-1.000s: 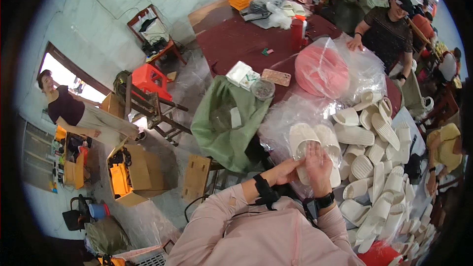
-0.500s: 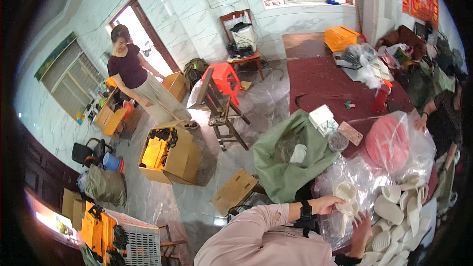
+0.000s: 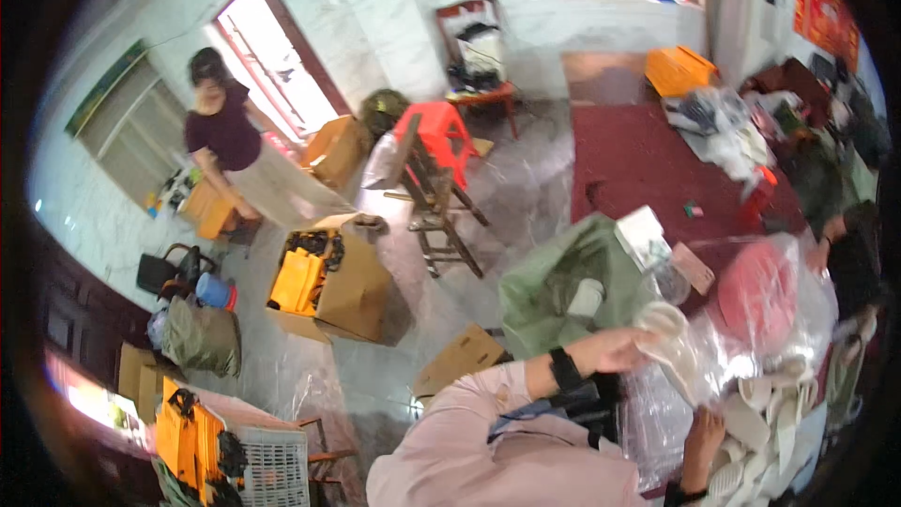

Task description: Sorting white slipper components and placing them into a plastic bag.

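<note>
My left hand grips a cream slipper by its strap end, above a sheet of clear plastic. The slipper is tilted, its other end pointing down toward my right hand. That hand has its fingers curled at the slipper's lower end; blur hides what is in them. Right beside it lies a heap of cream slippers. Left of the plastic stands an open green sack with a white cup-like thing in it.
A pink round bundle in clear plastic lies beyond the slippers, near another person's arm. At left are a carton of orange packs, a wooden chair, a white crate and a standing person.
My left hand has lifted the slipper slightly, away from me. My right hand's spread fingers have curled in. The view has shifted a little, and the standing person leans further left.
</note>
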`<state>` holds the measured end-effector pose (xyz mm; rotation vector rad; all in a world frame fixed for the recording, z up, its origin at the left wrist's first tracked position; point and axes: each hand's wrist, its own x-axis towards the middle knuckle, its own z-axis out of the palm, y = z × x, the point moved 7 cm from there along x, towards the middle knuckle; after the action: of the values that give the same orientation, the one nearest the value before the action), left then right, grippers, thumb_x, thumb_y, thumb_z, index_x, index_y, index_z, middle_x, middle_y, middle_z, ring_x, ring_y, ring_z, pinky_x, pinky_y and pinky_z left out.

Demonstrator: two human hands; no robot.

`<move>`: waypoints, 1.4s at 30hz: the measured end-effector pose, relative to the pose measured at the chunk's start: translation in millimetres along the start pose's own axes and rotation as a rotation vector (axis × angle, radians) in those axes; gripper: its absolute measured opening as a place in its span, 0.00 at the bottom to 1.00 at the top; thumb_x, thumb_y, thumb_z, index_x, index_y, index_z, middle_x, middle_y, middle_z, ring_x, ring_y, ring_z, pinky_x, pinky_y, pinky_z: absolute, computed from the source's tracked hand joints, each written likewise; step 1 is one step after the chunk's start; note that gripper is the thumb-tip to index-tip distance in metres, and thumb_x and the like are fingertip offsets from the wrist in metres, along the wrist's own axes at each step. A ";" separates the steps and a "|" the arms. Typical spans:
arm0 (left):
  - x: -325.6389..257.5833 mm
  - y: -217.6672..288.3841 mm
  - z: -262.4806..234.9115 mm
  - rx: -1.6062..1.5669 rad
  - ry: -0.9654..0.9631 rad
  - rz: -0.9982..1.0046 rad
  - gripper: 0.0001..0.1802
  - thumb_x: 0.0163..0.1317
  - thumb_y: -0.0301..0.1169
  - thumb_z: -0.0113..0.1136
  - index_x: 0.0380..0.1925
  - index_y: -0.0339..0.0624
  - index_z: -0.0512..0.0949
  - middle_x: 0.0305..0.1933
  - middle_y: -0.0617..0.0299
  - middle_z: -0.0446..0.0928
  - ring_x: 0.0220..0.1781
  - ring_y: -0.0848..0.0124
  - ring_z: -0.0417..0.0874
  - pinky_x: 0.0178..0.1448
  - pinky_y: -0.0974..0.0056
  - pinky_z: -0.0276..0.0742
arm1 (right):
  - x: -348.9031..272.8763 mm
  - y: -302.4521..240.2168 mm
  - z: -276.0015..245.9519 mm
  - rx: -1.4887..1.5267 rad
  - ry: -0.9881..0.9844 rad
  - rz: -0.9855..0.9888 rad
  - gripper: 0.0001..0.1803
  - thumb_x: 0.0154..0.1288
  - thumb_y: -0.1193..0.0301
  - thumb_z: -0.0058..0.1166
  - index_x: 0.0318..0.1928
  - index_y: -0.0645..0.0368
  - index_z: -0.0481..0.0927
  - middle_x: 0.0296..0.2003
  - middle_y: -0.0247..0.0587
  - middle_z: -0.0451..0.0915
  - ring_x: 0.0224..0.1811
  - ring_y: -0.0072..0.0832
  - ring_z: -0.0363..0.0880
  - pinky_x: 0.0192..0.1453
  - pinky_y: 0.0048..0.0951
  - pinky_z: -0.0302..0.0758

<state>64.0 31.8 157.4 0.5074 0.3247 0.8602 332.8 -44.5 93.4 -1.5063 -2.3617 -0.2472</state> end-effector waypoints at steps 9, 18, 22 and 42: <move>-48.2 100.2 -109.9 0.021 0.505 -0.008 0.10 0.55 0.29 0.61 0.37 0.41 0.76 0.13 0.76 0.60 0.12 0.82 0.58 0.16 0.75 0.51 | 146.5 -129.5 -60.5 0.290 0.184 -0.247 0.10 0.43 0.78 0.51 0.32 0.62 0.76 0.30 0.42 0.77 0.38 0.37 0.76 0.49 0.38 0.72; -48.7 211.9 -120.3 0.518 0.609 0.164 0.12 0.63 0.32 0.53 0.44 0.39 0.76 0.13 0.76 0.62 0.12 0.84 0.57 0.19 0.76 0.52 | 206.8 -175.5 -21.7 0.509 0.325 -0.218 0.11 0.43 0.78 0.53 0.32 0.63 0.77 0.31 0.42 0.77 0.40 0.37 0.76 0.52 0.40 0.72; -34.7 217.1 -134.4 0.775 0.628 0.164 0.10 0.63 0.35 0.54 0.35 0.40 0.78 0.15 0.73 0.65 0.16 0.83 0.64 0.20 0.75 0.56 | 207.3 -190.5 2.0 0.577 0.232 -0.240 0.12 0.42 0.79 0.52 0.33 0.62 0.76 0.31 0.42 0.76 0.40 0.38 0.75 0.53 0.39 0.72; 54.3 125.7 -281.3 1.110 0.688 -0.165 0.11 0.64 0.33 0.49 0.38 0.36 0.75 0.15 0.60 0.71 0.12 0.74 0.65 0.17 0.66 0.60 | 95.8 -140.7 27.0 0.558 -0.037 0.254 0.10 0.53 0.77 0.53 0.38 0.61 0.76 0.35 0.42 0.78 0.39 0.40 0.76 0.44 0.37 0.72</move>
<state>-113.9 225.2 -12.4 1.1752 1.4959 0.6081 163.7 -14.8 107.3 -1.4987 -1.9948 0.4658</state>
